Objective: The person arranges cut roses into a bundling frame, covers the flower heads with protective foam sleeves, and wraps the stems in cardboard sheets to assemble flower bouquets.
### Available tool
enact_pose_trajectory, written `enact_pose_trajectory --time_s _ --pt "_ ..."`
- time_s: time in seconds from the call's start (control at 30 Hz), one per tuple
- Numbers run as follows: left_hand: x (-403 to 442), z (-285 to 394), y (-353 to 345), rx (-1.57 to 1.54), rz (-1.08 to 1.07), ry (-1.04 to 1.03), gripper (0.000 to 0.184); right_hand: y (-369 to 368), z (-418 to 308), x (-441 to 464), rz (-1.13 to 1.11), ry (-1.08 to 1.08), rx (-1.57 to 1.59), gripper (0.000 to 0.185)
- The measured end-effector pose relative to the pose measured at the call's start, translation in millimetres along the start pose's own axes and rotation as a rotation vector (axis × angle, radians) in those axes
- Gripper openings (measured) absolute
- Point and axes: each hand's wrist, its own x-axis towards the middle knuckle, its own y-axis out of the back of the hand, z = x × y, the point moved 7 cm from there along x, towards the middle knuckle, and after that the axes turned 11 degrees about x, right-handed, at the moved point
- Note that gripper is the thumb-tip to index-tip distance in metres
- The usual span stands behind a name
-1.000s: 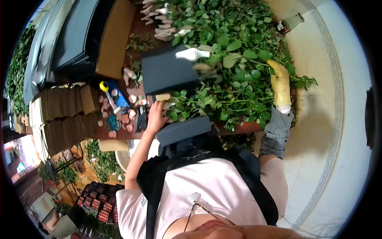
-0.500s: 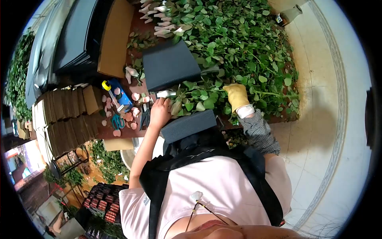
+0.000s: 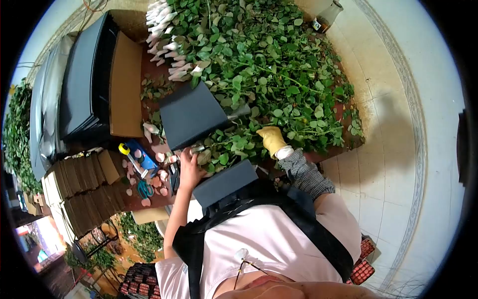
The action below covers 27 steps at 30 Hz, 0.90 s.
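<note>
Reddish table: leafy stems between left hand and gloved right hand; cannot tell either grip's closure.

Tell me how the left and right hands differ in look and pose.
The left hand is bare; the right hand wears a yellow glove.
Behind the left hand the forearm is bare; behind the right hand it is covered by a checked sleeve.
The left hand points away from the body, while the right hand slants leftward.
Both are beside green leaves.
</note>
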Motion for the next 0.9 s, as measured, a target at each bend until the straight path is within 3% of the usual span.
enact_pose_trajectory --time_s 0.03,0.07,0.13,0.17,0.23,0.3,0.37,0.43,0.47,0.5,0.63,0.77,0.83,0.9 --pt "-6.4 -4.4 -3.9 -0.056 0.035 0.054 0.065 -4.4 6.3 3.9 -0.072 0.046 0.025 0.043" --pt "-10.7 -6.7 -6.6 -0.053 0.07 0.033 0.073 -6.1 22.3 4.3 -0.17 0.041 0.251 0.047" --pt "-12.8 -9.1 -6.7 -0.137 0.039 0.12 0.086 44.3 12.7 -0.1 -0.456 0.011 0.61 0.055" --pt "-15.0 -16.4 -13.8 -0.202 0.033 0.157 0.09 70.0 9.1 1.2 -0.468 -0.016 0.724 0.056" --pt "-16.4 -16.5 -13.8 -0.205 0.052 0.156 0.093 115.5 12.0 26.6 -0.136 0.08 0.915 0.059" --pt "-12.7 -10.5 -4.6 -0.127 0.047 0.128 0.091 162.2 18.9 57.9 0.378 0.153 0.941 0.057" --pt "-6.7 -4.5 3.3 -0.019 0.028 0.12 0.09 194.6 28.7 81.3 0.636 0.005 0.398 0.05" --pt "-4.1 -2.9 1.1 0.102 -0.05 0.097 0.089 190.6 39.3 104.2 0.772 -0.044 -0.095 0.046" --pt "-2.3 -0.2 4.1 0.108 -0.07 0.094 0.09 165.5 64.7 123.7 0.641 -0.187 -0.111 0.038" --pt "-0.9 2.3 7.2 0.111 -0.084 0.089 0.091 147.9 92.3 148.7 0.578 -0.186 -0.087 0.027" --pt "-13.8 -6.2 -2.0 0.015 0.034 0.106 0.079 230.8 61.0 93.7 1.179 0.071 -0.041 0.016" --pt "-10.5 -4.5 1.0 0.039 0.006 0.1 0.074 285.9 15.6 10.7 1.112 0.373 0.143 0.01" --pt "-10.7 -8.2 -3.7 0.031 0.019 0.1 0.073 295.6 -9.5 -31.4 0.893 0.257 0.252 0.022" --pt "-10.8 -6.4 -4.3 0.084 0.021 0.076 0.073 276.9 -21.1 -60.4 0.693 0.327 0.075 0.027"
